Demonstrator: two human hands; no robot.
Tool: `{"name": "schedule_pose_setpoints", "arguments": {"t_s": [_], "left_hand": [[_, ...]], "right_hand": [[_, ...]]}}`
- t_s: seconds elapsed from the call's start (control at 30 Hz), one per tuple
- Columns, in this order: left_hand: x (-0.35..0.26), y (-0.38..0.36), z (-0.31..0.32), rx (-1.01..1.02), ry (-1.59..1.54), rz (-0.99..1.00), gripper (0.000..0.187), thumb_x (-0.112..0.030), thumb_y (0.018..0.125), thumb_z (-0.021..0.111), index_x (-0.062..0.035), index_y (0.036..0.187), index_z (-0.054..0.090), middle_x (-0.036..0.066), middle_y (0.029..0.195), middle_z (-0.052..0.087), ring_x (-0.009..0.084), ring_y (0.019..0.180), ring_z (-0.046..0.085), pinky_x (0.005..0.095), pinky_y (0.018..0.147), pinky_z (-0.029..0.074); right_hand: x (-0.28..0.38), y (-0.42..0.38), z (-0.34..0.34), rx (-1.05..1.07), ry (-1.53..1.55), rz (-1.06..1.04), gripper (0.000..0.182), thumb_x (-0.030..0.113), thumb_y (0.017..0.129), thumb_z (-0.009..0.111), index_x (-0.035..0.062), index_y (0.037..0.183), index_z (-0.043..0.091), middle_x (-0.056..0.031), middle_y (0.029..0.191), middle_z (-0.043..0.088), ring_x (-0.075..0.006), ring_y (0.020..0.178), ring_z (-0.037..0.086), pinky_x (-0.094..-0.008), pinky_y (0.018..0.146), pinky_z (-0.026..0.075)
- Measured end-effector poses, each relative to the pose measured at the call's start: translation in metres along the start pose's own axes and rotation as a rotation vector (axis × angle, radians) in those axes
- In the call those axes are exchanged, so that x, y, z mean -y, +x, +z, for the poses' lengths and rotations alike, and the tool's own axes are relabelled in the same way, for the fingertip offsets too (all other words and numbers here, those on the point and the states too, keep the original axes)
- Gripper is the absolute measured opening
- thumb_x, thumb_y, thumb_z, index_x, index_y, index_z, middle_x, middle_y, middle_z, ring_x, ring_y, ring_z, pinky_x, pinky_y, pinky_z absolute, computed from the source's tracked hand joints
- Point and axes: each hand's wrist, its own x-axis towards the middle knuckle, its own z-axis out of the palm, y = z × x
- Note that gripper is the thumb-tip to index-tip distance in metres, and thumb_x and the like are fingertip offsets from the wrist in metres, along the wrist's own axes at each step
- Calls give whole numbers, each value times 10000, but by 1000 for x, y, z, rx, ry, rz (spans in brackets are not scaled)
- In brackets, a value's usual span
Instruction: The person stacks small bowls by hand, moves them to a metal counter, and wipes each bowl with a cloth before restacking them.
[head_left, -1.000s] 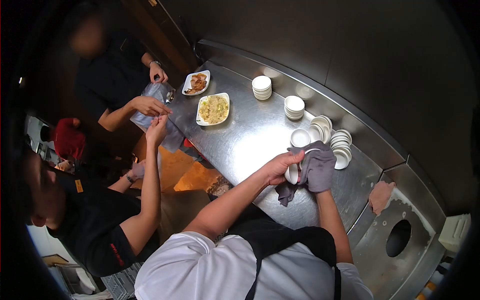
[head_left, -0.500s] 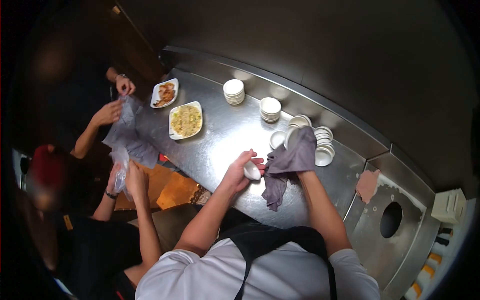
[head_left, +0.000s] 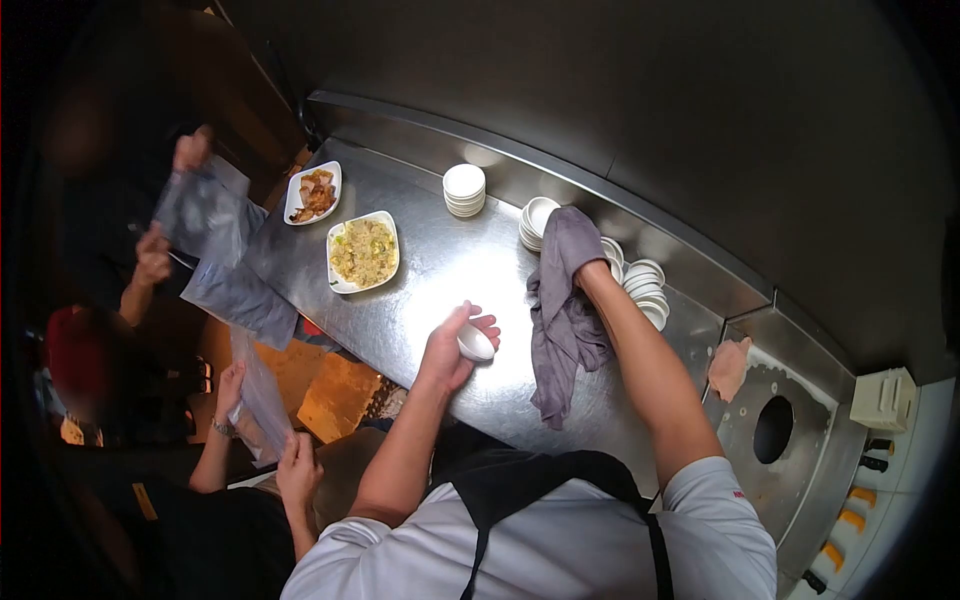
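My left hand [head_left: 452, 350] holds a small white dish [head_left: 476, 343] over the steel counter, its fingers curled around one side. A grey-purple cloth [head_left: 568, 300] hangs from my right hand [head_left: 592, 272] and covers most of its fingers. That cloth-covered hand is at a stack of small white dishes [head_left: 541, 213] near the back wall, overlapping its right side. More white dishes [head_left: 648, 287] lie in leaning stacks just right of my right wrist, partly hidden by it. Farther left stands a neat stack of the same dishes [head_left: 464, 190].
Fried rice [head_left: 363, 253] and a plate of browned meat [head_left: 314, 194] sit on the counter's left. Two people at the left handle clear plastic bags [head_left: 262, 400]. To the right are a pink cloth [head_left: 729, 369] and a steel basin with a round hole [head_left: 773, 430].
My right hand and the cloth have moved up and left to the middle dish stack. My left hand has shifted slightly left with its dish. The people's hands have spread the plastic bags.
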Motion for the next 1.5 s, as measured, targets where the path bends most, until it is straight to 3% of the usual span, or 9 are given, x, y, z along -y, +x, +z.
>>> {"name": "schedule_pose_setpoints", "arguments": {"t_s": [0.13,0.3,0.4,0.43,0.5,0.73,1.03,1.27,1.5], "left_hand": [[-4,2,6,20,-24,17,347,-316,947,571,-9,1088,489,208,1031,586,293,865,646,422,780,560],[7,7,17,151,-67,297,309,-320,987,501,-38,1115,505,180,1125,590,304,1054,599,459,945,495],[21,10,48,329,288,511,439,-375,1039,334,-43,1288,476,166,1424,447,289,1362,357,411,1142,237],[21,14,53,376,811,775,535,-431,1027,331,-30,1371,420,178,1467,392,294,1408,281,400,1157,190],[19,14,66,386,891,798,631,-489,1002,373,-17,1420,377,182,1483,371,291,1431,231,388,1162,156],[27,8,90,591,841,664,557,-373,1010,441,-9,1427,385,144,1431,441,224,1340,379,343,1112,265],[55,16,87,426,726,625,394,-245,1019,454,3,1317,522,78,1235,593,128,1142,517,274,1009,376],[54,-6,94,308,863,724,378,-191,1007,444,-4,1331,503,173,1242,604,237,1154,575,319,987,418],[37,-13,84,168,1245,955,250,-179,975,482,-5,1111,600,196,1063,611,334,969,593,396,822,479]], "right_hand": [[14,-11,-12,-7,369,202,320,181,773,584,-54,983,638,-274,973,639,-397,971,631,-427,805,506],[47,-74,-54,247,-159,-189,510,240,703,638,-108,1066,557,-337,967,606,-442,952,622,-411,826,512],[46,-118,-4,145,225,-379,395,261,789,581,-25,1061,590,-235,1040,622,-356,1004,593,-387,848,476],[39,-129,27,60,473,-389,361,268,817,562,3,1060,600,-200,1064,627,-327,1021,584,-379,856,464],[39,-133,19,-57,483,-407,317,275,836,550,41,1038,616,-156,1072,634,-298,1012,577,-375,841,455],[44,-149,-17,-267,287,-254,214,287,812,563,82,836,619,-117,830,624,-300,747,589,-410,672,445],[15,-175,20,-108,349,-228,287,261,843,585,48,1033,613,-123,994,632,-291,940,597,-394,800,455],[-4,-177,37,-324,112,-106,226,240,861,592,47,975,621,-119,985,634,-277,932,588,-389,808,461],[29,-168,-8,-132,239,7,210,248,853,571,45,861,625,-142,886,637,-292,858,592,-436,761,451]]}}
